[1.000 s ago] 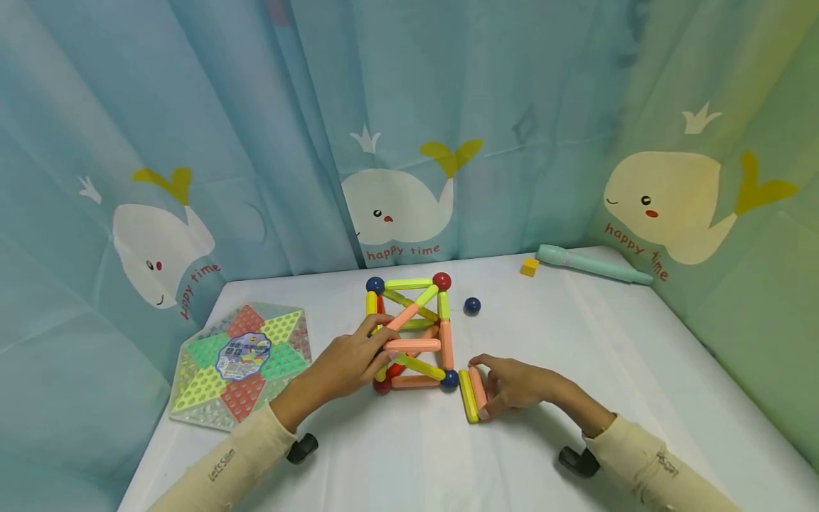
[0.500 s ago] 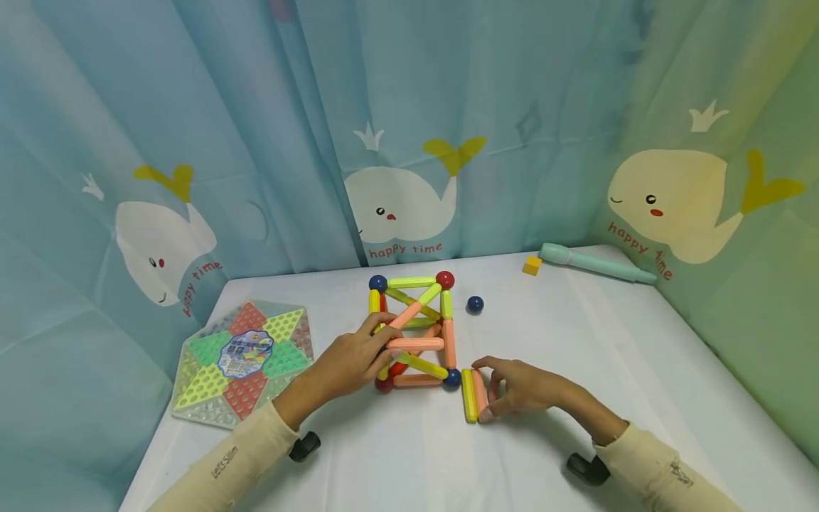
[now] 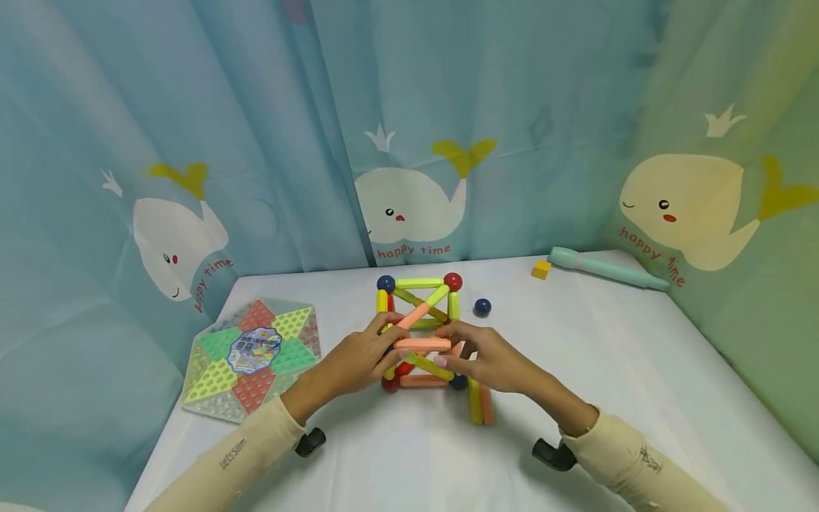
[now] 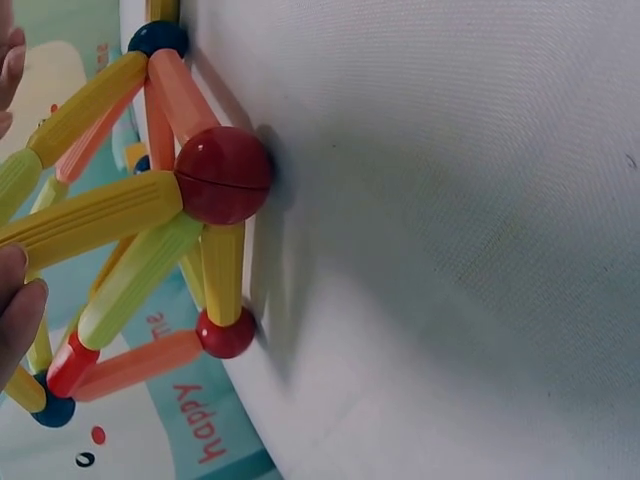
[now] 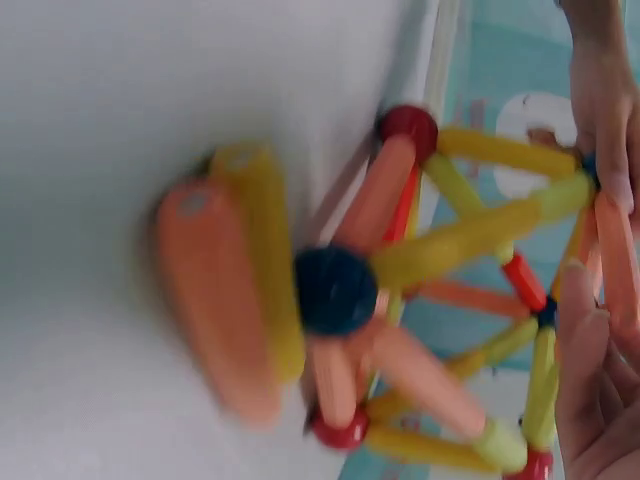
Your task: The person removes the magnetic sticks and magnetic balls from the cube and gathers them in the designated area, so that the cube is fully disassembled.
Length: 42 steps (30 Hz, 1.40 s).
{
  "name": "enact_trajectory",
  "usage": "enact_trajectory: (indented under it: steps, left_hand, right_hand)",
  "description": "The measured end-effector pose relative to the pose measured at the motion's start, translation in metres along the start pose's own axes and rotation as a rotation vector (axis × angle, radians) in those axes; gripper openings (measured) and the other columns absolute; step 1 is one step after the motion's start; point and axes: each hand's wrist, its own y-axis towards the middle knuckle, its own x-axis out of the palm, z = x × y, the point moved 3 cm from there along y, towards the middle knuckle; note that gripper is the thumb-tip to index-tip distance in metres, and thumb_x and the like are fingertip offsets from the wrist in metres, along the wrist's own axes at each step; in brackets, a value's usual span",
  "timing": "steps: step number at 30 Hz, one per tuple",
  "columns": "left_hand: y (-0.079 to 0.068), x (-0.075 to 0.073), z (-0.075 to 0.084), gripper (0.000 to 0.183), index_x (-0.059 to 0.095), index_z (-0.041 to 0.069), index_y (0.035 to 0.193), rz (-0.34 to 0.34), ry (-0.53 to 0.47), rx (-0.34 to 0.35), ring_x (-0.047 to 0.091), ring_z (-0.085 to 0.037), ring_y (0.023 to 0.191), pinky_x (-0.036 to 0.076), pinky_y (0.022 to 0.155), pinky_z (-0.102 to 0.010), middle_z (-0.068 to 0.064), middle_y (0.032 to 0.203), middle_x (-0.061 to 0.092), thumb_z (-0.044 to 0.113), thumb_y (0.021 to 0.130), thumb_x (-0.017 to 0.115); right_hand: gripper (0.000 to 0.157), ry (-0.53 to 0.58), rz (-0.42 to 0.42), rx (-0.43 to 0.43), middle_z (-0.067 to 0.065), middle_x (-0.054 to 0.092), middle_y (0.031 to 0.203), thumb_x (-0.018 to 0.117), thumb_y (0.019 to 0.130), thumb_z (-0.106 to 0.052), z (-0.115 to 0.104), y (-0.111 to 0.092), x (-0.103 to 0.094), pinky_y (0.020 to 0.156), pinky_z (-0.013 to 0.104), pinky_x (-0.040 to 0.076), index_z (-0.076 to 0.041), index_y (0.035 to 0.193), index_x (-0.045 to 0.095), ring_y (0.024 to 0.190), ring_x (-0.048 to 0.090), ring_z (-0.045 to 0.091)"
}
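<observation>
A frame of magnetic rods and balls point(image 3: 419, 283) stands on the white table, with yellow, lime, orange and red rods joined at blue and red balls. My left hand point(image 3: 358, 359) grips its left upper corner, its fingers covering the joint. From that corner an orange magnetic rod point(image 3: 422, 345) points right, and my right hand point(image 3: 489, 355) pinches its free end between thumb and fingers. In the right wrist view a blue ball point(image 5: 335, 290) joins several rods at the near lower corner. Beside it lie a loose yellow rod point(image 3: 475, 402) and a loose orange rod point(image 3: 488, 407).
A star-patterned game board point(image 3: 217, 405) lies at the left. Behind the frame's right side is a loose blue ball point(image 3: 483, 307). A small orange cube point(image 3: 540, 269) and a teal pen-shaped thing point(image 3: 604, 269) lie at the back right, before the whale-print curtain point(image 3: 288, 142).
My right hand has left the two loose rods and moved up and left to the orange rod's end. The left hand keeps its hold on the frame. The head view has shifted slightly.
</observation>
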Motion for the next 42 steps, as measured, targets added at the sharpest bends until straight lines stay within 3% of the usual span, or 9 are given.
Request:
enact_trajectory:
  steps: [6,9,12,20,26,30,33,37,42]
  left_hand:
    - [-0.004,0.002,0.000,0.044,0.049,0.015,0.144,-0.038,-0.033,-0.021,0.050,-0.006,0.060,0.048,0.061,-0.019,-0.008,0.144,0.045,0.038,0.107,0.047]
    - [-0.008,-0.001,0.001,0.042,0.051,0.013,0.141,-0.018,-0.069,-0.016,0.056,-0.006,0.069,0.053,0.070,-0.023,-0.008,0.144,0.046,0.037,0.107,0.048]
    - [-0.012,-0.006,0.000,0.040,0.053,0.012,0.139,0.017,-0.085,-0.001,0.061,-0.007,0.076,0.056,0.074,-0.024,-0.006,0.145,0.047,0.035,0.106,0.052]
    - [-0.020,-0.017,-0.005,0.036,0.056,0.017,0.134,0.051,-0.095,0.026,0.068,-0.006,0.081,0.057,0.072,-0.019,-0.006,0.147,0.046,0.030,0.101,0.062]
    - [-0.023,-0.020,-0.005,0.037,0.058,0.017,0.133,0.092,-0.074,0.054,0.068,-0.009,0.079,0.058,0.071,-0.020,-0.010,0.143,0.048,0.026,0.098,0.067]
    - [-0.022,-0.022,-0.007,0.039,0.057,0.019,0.136,0.087,-0.065,0.031,0.068,-0.010,0.081,0.055,0.069,-0.019,-0.007,0.143,0.047,0.030,0.099,0.065]
    - [-0.017,-0.027,-0.012,0.039,0.056,0.017,0.138,0.086,-0.050,0.012,0.069,-0.011,0.083,0.053,0.066,-0.018,-0.007,0.144,0.047,0.031,0.102,0.061]
    - [0.001,-0.039,-0.025,0.039,0.056,0.014,0.139,0.084,-0.024,-0.040,0.068,-0.010,0.082,0.053,0.065,-0.020,-0.007,0.144,0.048,0.031,0.104,0.057]
    - [0.031,-0.049,-0.051,0.043,0.051,0.017,0.145,0.010,-0.063,-0.138,0.066,-0.015,0.086,0.058,0.079,-0.032,-0.010,0.143,0.049,0.034,0.105,0.054]
  right_hand:
    - [0.024,0.031,0.037,-0.051,-0.004,0.063,0.084,0.071,0.095,-0.026,-0.002,0.012,0.015,0.058,0.022,0.047,-0.013,0.116,0.070,0.066,0.053,0.009]
    - [0.020,0.021,0.049,-0.050,-0.004,0.059,0.075,0.071,0.095,-0.023,-0.001,0.013,0.016,0.054,0.021,0.044,-0.013,0.111,0.071,0.060,0.050,0.007]
    - [0.020,0.014,0.049,-0.052,-0.003,0.060,0.074,0.071,0.095,-0.024,-0.002,0.013,0.015,0.054,0.020,0.044,-0.013,0.111,0.071,0.059,0.050,0.007]
    - [0.022,0.028,0.040,-0.046,0.007,0.065,0.078,0.070,0.096,-0.027,-0.005,0.014,0.013,0.053,0.022,0.047,-0.012,0.112,0.071,0.061,0.053,0.009]
    - [0.021,0.045,0.030,-0.019,0.000,0.063,0.082,0.070,0.096,-0.025,-0.004,0.012,0.011,0.054,0.025,0.052,-0.014,0.113,0.070,0.060,0.056,0.010]
    - [0.022,0.028,0.030,-0.034,-0.001,0.060,0.076,0.069,0.096,-0.027,-0.004,0.013,0.010,0.053,0.023,0.047,-0.014,0.113,0.071,0.060,0.053,0.010]
    - [0.022,0.024,0.022,-0.038,-0.002,0.061,0.076,0.069,0.097,-0.027,-0.004,0.013,0.010,0.053,0.023,0.047,-0.013,0.114,0.071,0.061,0.053,0.010]
    - [0.021,0.025,0.004,-0.012,-0.003,0.062,0.082,0.069,0.097,-0.027,-0.005,0.014,0.010,0.055,0.025,0.052,-0.015,0.113,0.071,0.064,0.056,0.011]
    - [0.016,0.009,-0.002,-0.044,-0.005,0.058,0.074,0.070,0.096,-0.023,-0.009,0.019,0.010,0.052,0.021,0.045,-0.015,0.109,0.070,0.060,0.051,0.009]
